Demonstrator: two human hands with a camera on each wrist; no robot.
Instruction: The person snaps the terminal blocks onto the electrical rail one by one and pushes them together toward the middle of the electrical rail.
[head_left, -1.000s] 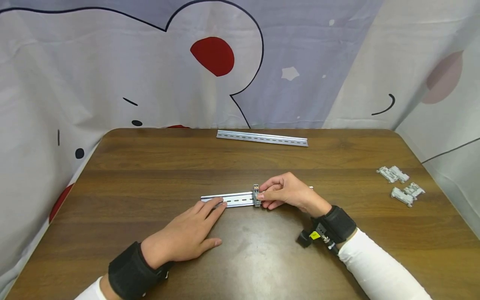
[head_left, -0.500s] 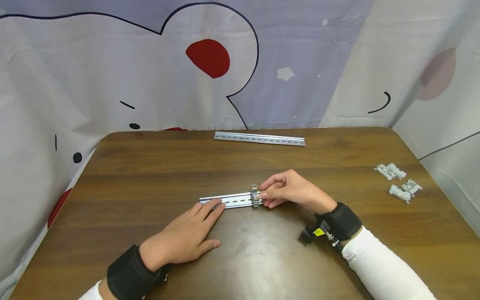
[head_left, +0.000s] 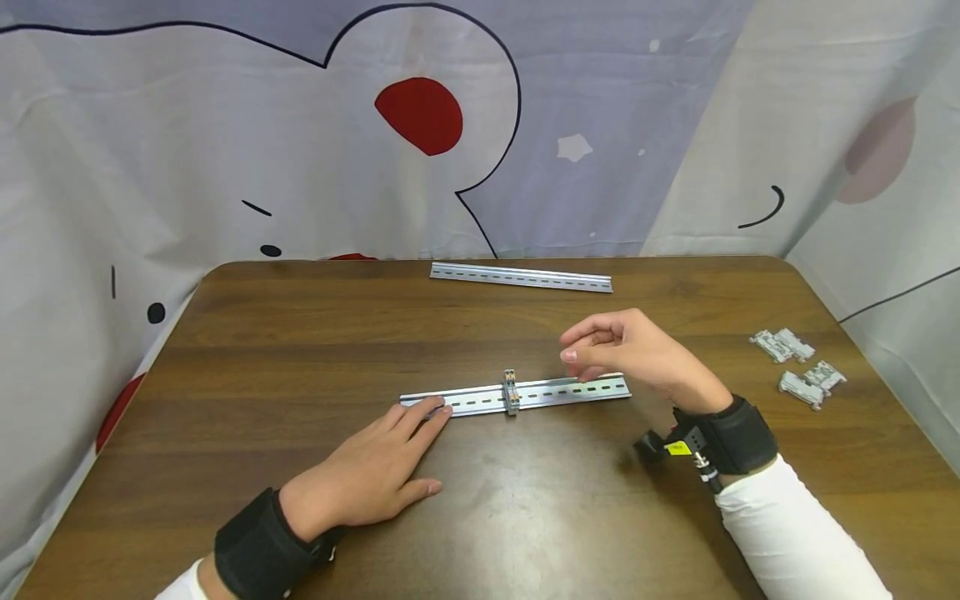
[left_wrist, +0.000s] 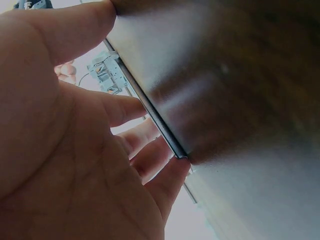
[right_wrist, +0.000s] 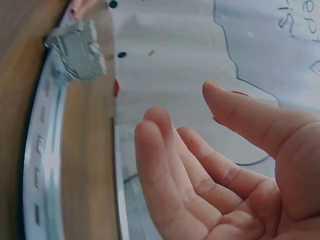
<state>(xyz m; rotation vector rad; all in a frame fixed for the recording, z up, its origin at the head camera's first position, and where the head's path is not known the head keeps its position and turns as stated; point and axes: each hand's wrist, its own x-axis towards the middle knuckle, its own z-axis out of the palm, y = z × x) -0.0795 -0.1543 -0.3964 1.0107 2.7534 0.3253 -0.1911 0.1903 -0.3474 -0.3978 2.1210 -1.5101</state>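
A slotted metal DIN rail (head_left: pixel 555 393) lies across the middle of the table. Seated across it near its middle is a grey terminal block (head_left: pixel 512 392), seen from its flat side in the right wrist view (right_wrist: pixel 77 50). My left hand (head_left: pixel 367 467) rests on the rail's left end, fingers extended and fingertips touching it. Above the rail's right half hovers my right hand (head_left: pixel 630 350), apart from rail and block. Its thumb and fingers are parted and loosely bent, with nothing between them, as the right wrist view shows.
A second slotted rail (head_left: pixel 521 277) lies near the table's back edge. Several loose terminal blocks (head_left: pixel 801 367) lie in a group at the right side. A patterned cloth (head_left: pixel 600 125) hangs behind the table.
My right hand has let go of the terminal block and moved up and right, uncovering the rail's right half. The block stays on the rail, and my left hand keeps its place.
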